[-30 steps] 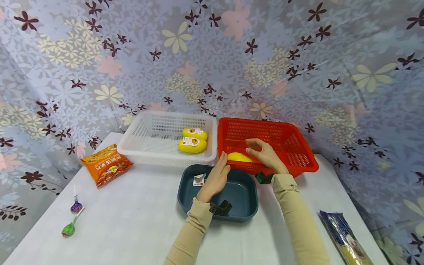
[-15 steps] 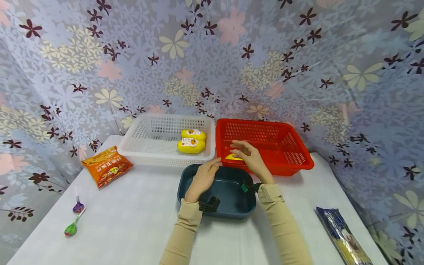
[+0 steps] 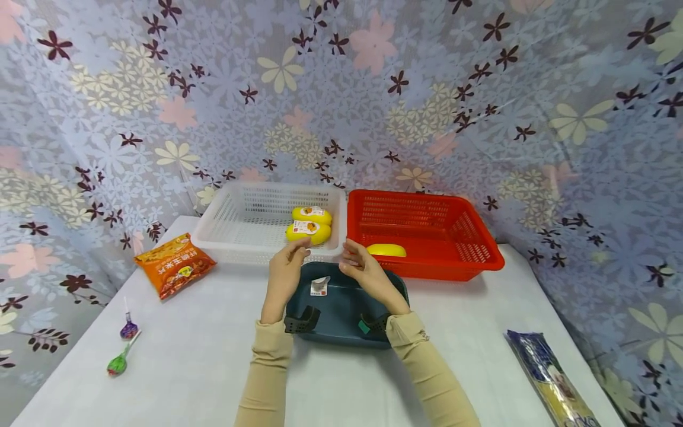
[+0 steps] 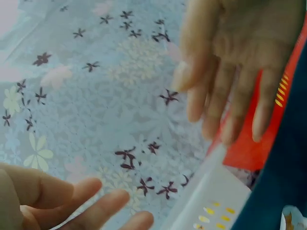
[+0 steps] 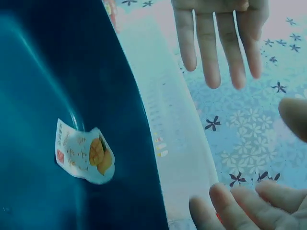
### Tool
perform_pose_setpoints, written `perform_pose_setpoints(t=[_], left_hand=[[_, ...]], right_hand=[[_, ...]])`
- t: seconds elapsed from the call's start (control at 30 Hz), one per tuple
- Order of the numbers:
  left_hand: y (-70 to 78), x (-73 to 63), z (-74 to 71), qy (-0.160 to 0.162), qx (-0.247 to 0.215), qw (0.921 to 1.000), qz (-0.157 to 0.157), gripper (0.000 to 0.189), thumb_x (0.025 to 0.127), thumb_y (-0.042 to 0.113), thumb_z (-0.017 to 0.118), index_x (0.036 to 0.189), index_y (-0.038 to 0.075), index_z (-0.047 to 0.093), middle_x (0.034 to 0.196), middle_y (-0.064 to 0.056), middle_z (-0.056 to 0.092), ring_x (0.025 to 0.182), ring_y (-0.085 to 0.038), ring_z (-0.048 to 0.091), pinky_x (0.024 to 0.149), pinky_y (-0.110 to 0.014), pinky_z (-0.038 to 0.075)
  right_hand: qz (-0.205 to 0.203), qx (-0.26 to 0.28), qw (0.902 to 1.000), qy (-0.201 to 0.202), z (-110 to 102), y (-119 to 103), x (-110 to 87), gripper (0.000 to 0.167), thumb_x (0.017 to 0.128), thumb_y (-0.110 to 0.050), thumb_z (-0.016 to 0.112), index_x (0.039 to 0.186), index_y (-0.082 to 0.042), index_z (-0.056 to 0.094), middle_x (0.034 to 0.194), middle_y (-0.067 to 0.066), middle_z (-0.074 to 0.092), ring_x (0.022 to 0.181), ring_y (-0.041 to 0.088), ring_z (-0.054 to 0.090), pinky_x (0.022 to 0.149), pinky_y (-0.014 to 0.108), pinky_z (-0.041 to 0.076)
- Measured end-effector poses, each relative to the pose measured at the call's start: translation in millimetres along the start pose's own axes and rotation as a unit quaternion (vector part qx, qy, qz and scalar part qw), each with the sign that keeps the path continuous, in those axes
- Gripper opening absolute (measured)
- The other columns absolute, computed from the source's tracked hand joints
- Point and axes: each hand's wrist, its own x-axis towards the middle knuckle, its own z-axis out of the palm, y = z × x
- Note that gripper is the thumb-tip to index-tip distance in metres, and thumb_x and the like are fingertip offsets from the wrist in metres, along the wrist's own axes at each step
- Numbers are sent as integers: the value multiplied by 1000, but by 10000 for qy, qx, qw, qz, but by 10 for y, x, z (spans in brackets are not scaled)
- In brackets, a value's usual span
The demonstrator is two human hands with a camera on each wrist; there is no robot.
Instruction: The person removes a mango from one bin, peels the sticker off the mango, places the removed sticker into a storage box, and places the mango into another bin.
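Note:
Both hands hover over the near side of the baskets, holding nothing. My left hand (image 3: 284, 273) is over the left rim of a dark blue basin (image 3: 341, 339), fingers relaxed. Facing it, my right hand (image 3: 372, 277) is above the basin's right half, fingers loosely bent. A paper label with a mango picture (image 5: 86, 152) lies in the basin. Two yellow mangoes with labels (image 3: 308, 232) lie at the right end of the white basket (image 3: 229, 249). One more yellow mango (image 3: 386, 250) is in the red basket (image 3: 443, 270), near its front left corner.
An orange snack bag (image 3: 175, 265) lies left of the white basket. Two lollipops, one purple (image 3: 128, 330) and one green (image 3: 117, 363), are at the table's left. A long blue and yellow packet (image 3: 552, 379) lies at the right. Flowered cloth (image 3: 341, 89) hangs behind.
My right hand has left the mango in the red basket and moved left over the basin. My left hand has moved left, so the hands now face each other and the label shows between them.

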Motion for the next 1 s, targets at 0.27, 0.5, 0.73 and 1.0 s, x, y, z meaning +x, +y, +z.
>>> perform_pose_setpoints(t=[0.27,0.5,0.73,1.0], left_hand=[[-109,127,-119,278,-74,9996,64,29,100,7,47,122,1,64,115,-19,69,102,-32,68,88,-45,54],[-119,431,-346,116,-334,9992,-164,32,101,9,44,126,2,62,121,-21,66,110,-34,65,94,-45,52],[-86,852,-568,-71,-488,9988,-24,34,101,11,45,131,3,58,125,-23,63,116,-35,61,100,-46,49],[-163,1216,-686,-1036,-784,9908,-368,40,101,18,50,139,6,52,137,-22,55,125,-38,54,107,-49,43]], right_hand=[[130,-294,9993,193,118,-20,-5,68,98,-20,55,154,-5,19,155,20,32,139,37,38,110,52,38],[339,-505,9977,282,272,-56,65,73,97,-22,57,155,-4,15,161,19,19,144,38,31,112,51,35],[383,-843,9934,678,482,-26,339,83,98,-29,53,155,-2,0,164,16,-2,151,34,4,121,55,11],[396,-890,9857,1373,582,76,594,81,100,-29,49,155,-3,-4,164,16,-5,151,34,5,121,53,10]])
